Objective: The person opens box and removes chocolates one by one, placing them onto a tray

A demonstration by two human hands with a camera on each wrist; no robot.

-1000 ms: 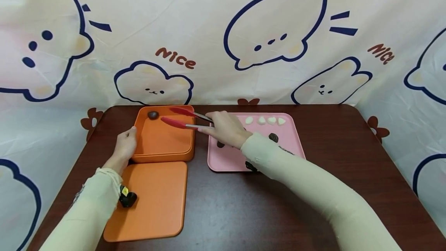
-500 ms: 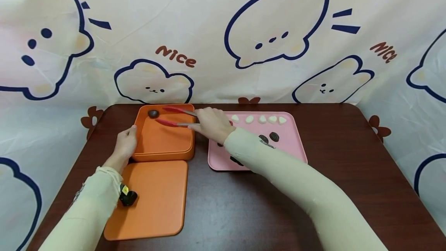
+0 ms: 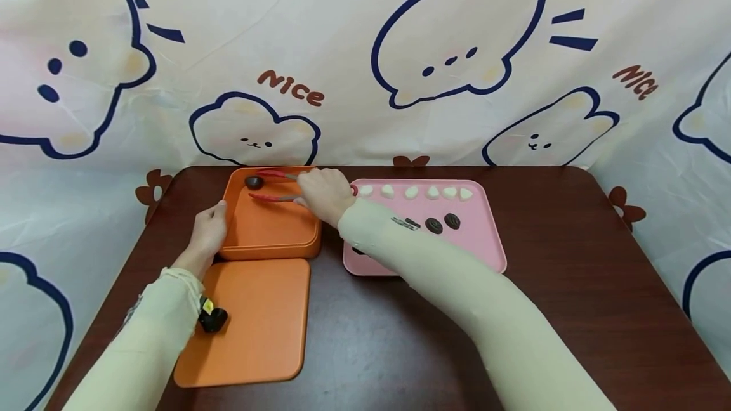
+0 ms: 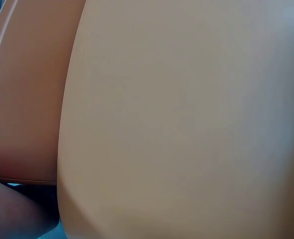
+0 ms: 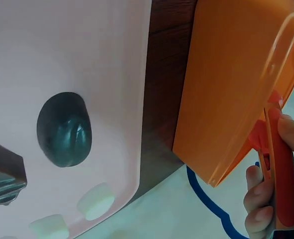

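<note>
My right hand (image 3: 327,194) holds metal tongs with red tips (image 3: 267,198), reaching left over the orange box (image 3: 271,227). The tongs are spread, with nothing between the tips. Just left of them, in the box's far left corner, lies a dark chocolate-like piece (image 3: 254,182). In the right wrist view, fingers and thumb wrap the red handle of the tongs (image 5: 285,169). My left hand (image 3: 208,231) grips the box's left wall, thumb up at the rim and its other fingers mostly hidden. The left wrist view shows only part of that hand (image 4: 12,211) beside the box.
Right of the box, a pink tray (image 3: 480,246) holds a row of white pieces (image 3: 411,193) and several dark pieces (image 3: 434,225), some hidden by the right sleeve. An orange lid (image 3: 257,322) lies flat in front of the box. A patterned cloth hangs behind the table.
My right hand has moved left with the tongs, bringing their tips close to the dark piece in the box. More of the tray's white row shows. The left hand keeps its place on the box.
</note>
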